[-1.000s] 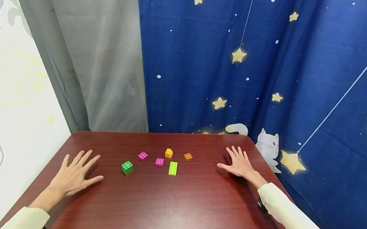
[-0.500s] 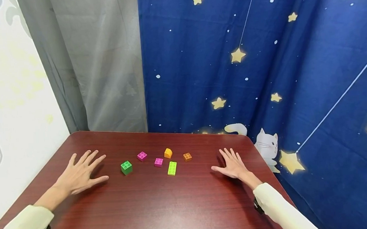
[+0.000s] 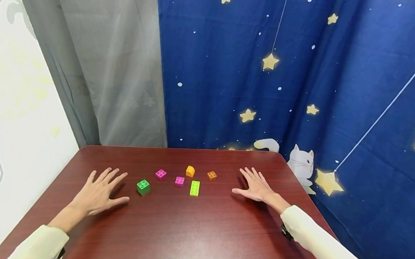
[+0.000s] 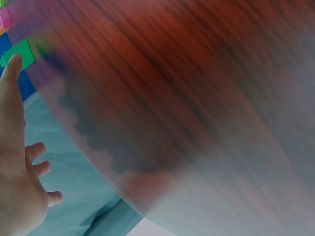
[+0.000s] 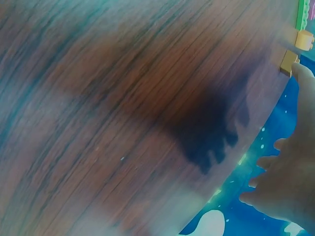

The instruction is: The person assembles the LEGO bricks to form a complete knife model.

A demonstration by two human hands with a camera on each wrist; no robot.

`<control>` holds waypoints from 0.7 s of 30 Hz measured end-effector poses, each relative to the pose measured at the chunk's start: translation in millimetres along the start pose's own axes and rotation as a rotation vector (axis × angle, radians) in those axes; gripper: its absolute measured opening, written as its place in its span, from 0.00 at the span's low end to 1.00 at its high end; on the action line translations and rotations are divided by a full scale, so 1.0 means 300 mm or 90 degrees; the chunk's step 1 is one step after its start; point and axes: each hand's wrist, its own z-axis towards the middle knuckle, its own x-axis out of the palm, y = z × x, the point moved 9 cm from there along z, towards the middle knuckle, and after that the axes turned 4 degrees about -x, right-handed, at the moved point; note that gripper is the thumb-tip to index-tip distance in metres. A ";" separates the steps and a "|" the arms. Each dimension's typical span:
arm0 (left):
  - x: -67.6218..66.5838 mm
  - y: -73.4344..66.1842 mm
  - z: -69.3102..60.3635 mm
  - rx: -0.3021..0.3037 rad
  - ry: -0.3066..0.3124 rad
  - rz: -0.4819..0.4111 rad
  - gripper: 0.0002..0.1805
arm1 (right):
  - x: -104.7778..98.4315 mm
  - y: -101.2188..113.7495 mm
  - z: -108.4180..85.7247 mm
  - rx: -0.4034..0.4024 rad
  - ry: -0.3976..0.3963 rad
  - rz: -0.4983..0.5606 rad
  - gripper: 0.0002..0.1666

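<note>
Fingers (image 3: 119, 179) spread apart on both bare hands, nothing gripped. Left hand (image 3: 95, 197) palm down over left side of the dark red-brown wood-grain table (image 3: 164, 235); left thumb (image 3: 117, 200) points toward the green cube-shaped plastic brick with four studs (image 3: 143, 187), near it, gap visible in head view. Left wrist view: thumb tip overlaps that brick by line of sight. Right hand (image 3: 255, 189) palm down over right side; nearest is the orange-brown square four-stud plastic brick (image 3: 212, 176), well apart.

All bricks loose on table between the hands, none touching another. Green leftmost. Magenta square four-stud plastic brick (image 3: 160, 174) behind and right of it; second magenta four-stud plastic brick (image 3: 179, 181) nearer, further right. Yellow curved-top plastic brick (image 3: 190, 171) toward the back; lime-green long eight-stud plastic brick (image 3: 195, 188) in front of it. Orange-brown rightmost.

Cream sleeves (image 3: 29, 253) on both forearms. Behind table: plain grey cloth curtain (image 3: 118, 71) left, blue cloth curtain with yellow stars (image 3: 216, 45) right. White panel with pale print (image 3: 14, 117) far left.
</note>
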 end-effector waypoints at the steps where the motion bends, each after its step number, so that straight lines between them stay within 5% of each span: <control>1: 0.002 -0.003 0.004 0.000 0.003 -0.001 0.49 | 0.004 0.004 0.002 0.002 0.006 -0.002 0.63; 21: 0.032 -0.068 0.053 -0.015 0.063 -0.046 0.46 | 0.042 0.108 0.058 -0.029 0.005 0.019 0.63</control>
